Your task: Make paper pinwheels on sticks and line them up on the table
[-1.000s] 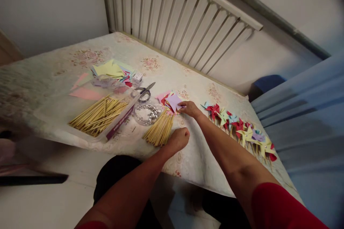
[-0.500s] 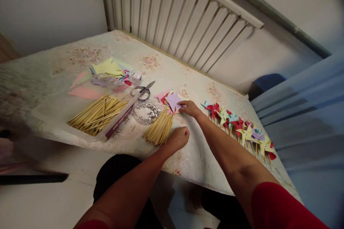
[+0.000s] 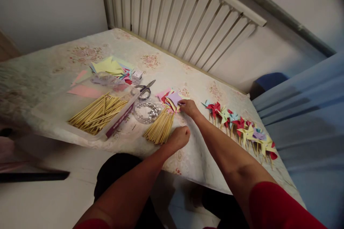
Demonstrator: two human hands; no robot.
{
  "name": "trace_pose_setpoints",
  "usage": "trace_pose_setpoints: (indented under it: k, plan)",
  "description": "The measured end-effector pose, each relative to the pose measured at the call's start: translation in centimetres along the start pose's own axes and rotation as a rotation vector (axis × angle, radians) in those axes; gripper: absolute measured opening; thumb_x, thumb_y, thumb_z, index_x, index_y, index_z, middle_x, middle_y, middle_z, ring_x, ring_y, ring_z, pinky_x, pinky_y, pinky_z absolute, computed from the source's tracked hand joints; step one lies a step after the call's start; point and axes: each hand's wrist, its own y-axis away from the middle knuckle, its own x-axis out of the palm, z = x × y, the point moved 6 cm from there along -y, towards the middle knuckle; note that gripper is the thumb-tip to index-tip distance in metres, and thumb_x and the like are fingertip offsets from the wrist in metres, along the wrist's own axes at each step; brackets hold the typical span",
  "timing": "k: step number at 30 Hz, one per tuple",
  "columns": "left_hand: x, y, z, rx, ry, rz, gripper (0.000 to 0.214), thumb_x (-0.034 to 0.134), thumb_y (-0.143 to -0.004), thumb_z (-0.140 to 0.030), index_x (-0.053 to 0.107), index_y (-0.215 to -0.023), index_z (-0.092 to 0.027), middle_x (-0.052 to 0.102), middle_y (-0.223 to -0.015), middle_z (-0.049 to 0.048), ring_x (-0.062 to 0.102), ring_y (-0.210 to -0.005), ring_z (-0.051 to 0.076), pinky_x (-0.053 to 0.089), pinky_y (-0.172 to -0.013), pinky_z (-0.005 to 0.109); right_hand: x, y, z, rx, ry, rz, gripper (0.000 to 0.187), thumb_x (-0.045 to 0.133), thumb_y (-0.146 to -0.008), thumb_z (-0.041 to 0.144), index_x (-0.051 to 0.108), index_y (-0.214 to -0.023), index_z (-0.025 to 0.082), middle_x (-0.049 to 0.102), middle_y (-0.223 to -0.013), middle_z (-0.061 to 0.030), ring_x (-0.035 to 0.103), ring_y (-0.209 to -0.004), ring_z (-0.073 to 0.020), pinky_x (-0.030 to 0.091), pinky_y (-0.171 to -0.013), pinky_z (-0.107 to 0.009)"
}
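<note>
At the right edge of a pile of cut coloured papers (image 3: 163,95), my right hand (image 3: 189,108) pinches a purple paper piece (image 3: 174,97), which bows up slightly. My left hand (image 3: 180,138) is closed in a fist over the table, right of a fanned bundle of thin wooden sticks (image 3: 159,127); whether anything is inside it is hidden. The upper ends of the sticks reach the paper pile. A round clear dish (image 3: 147,111) with small shiny pieces stands to their left, below dark-handled scissors (image 3: 145,89).
On the left, a clear plastic box (image 3: 80,136) holds many sticks, with coloured paper sheets (image 3: 107,65) and a small white box (image 3: 137,76) behind it. Finished paper pinwheels (image 3: 239,123) lie in a row at right. A radiator (image 3: 172,14) and blue curtain (image 3: 295,114) border the table.
The purple paper has gone from lying flat to bowing at the edge where my right hand pinches it. My left hand has stayed in place; the view has shifted slightly.
</note>
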Motion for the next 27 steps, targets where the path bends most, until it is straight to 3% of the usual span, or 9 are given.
trace_pose_setpoints:
  k: [9, 15, 27]
  plan:
    - [-0.2, 0.1, -0.1, -0.004, -0.012, 0.014, 0.019, 0.043, -0.082, -0.015, 0.062, -0.076, -0.017, 0.067, -0.08, 0.0036, 0.056, -0.074, 0.014, 0.037, -0.066, 0.026, -0.5, 0.3, 0.8, 0.097, 0.107, -0.101, 0.034, 0.046, -0.089, 0.023, 0.072, -0.111, 0.023, 0.073, -0.11, -0.0061, 0.065, -0.105, -0.0188, 0.043, -0.092, -0.024]
    - [-0.2, 0.0, 0.0, 0.002, 0.0, -0.012, 0.019, 0.043, -0.082, -0.016, 0.061, -0.075, -0.017, 0.066, -0.078, 0.0033, 0.054, -0.071, 0.014, 0.035, -0.064, 0.026, -1.5, 0.2, 0.0, 0.161, 0.074, -0.169, 0.038, 0.043, -0.089, 0.021, 0.07, -0.115, 0.021, 0.073, -0.109, -0.0079, 0.065, -0.103, -0.0205, 0.043, -0.09, -0.026]
    - [-0.6, 0.1, -0.1, -0.029, 0.067, -0.01, 0.019, 0.046, -0.082, -0.018, 0.063, -0.076, -0.017, 0.066, -0.077, 0.0041, 0.055, -0.07, 0.014, 0.039, -0.065, 0.026, -3.8, 0.1, -3.2, 0.323, -0.118, -0.382, 0.039, 0.04, -0.085, 0.027, 0.075, -0.099, 0.018, 0.075, -0.09, -0.0067, 0.066, -0.093, -0.0233, 0.046, -0.082, -0.027]
